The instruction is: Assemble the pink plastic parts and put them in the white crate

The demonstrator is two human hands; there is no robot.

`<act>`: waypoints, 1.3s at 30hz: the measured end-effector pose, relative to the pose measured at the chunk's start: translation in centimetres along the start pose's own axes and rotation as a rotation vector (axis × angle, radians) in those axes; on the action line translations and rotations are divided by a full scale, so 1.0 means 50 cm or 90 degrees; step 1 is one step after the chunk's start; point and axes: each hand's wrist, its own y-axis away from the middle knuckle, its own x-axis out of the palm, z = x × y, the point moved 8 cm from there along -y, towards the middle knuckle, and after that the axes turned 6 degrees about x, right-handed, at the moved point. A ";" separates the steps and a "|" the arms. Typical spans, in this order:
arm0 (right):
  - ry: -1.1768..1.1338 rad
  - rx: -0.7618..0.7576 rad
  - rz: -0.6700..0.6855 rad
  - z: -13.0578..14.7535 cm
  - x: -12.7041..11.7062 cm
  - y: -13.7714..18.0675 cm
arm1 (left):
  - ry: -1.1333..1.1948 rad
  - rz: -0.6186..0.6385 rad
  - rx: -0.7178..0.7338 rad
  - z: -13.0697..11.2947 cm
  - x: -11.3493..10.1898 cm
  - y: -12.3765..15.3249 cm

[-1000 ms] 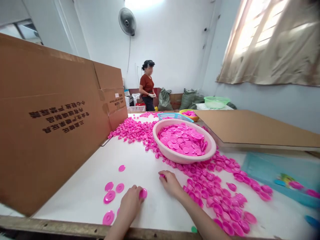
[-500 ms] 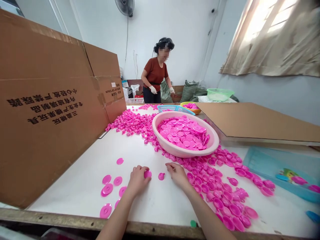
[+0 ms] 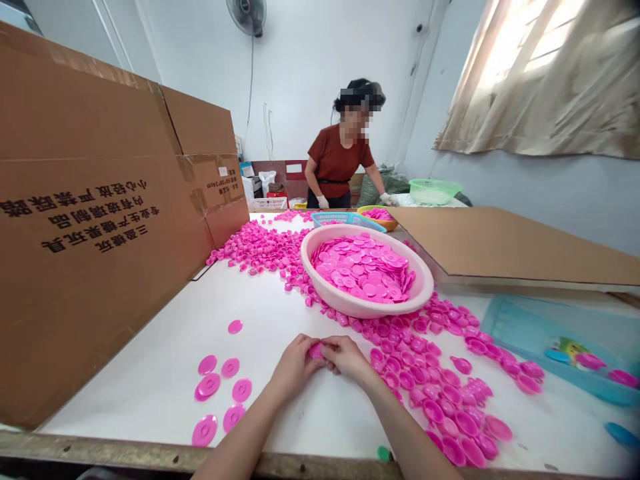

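My left hand (image 3: 296, 365) is closed on a pink toy saucer (image 3: 316, 351), held just above the white table. Against its right side are the pinched fingers of my right hand (image 3: 346, 358); what lies between them is mostly hidden. Several loose saucers (image 3: 242, 390) lie flat to the left of my left arm. To the right of my right hand spreads a pile of pink toy cups (image 3: 440, 393), touching one another at many angles. Beyond both hands stands a pale pink basin (image 3: 367, 310) heaped with pink saucers (image 3: 365, 267).
A tall cardboard box (image 3: 100, 227) walls off the left side. At the right are a flat cardboard sheet (image 3: 510, 243) and a translucent blue tray (image 3: 520, 327). More cups (image 3: 265, 247) lie behind. A gloved person (image 3: 340, 160) leans at the far end, near a blue basket (image 3: 345, 219).
My hands have come together, the left bringing its saucer rightward. The small cup that lay between them is no longer visible. The person at the back has moved right and bent forward.
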 end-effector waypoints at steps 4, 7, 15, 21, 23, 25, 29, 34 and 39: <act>-0.028 0.030 0.040 -0.003 0.007 0.005 | -0.037 0.028 -0.015 0.006 0.013 0.008; -0.043 0.067 0.037 -0.011 0.005 0.002 | -0.046 0.029 -0.052 0.020 0.008 0.004; -0.048 0.121 0.040 -0.026 0.010 -0.003 | -0.126 -0.076 -0.199 0.048 -0.017 -0.063; -0.030 0.145 0.059 -0.037 0.012 -0.001 | -0.285 -0.030 -0.224 0.045 0.029 -0.061; -0.003 0.175 0.067 -0.045 0.013 -0.007 | -0.299 -0.010 -0.206 0.044 0.032 -0.063; 0.012 0.200 0.079 -0.049 0.015 -0.014 | -0.296 -0.010 -0.198 0.042 0.030 -0.066; -0.003 0.196 0.073 -0.049 0.019 -0.014 | -0.300 -0.049 -0.195 0.030 0.020 -0.065; -0.051 0.074 0.054 -0.050 0.027 0.002 | -0.301 -0.048 -0.176 0.020 0.021 -0.047; -0.043 -0.124 -0.011 -0.010 0.010 0.022 | -0.126 -0.018 -0.204 0.052 0.014 -0.028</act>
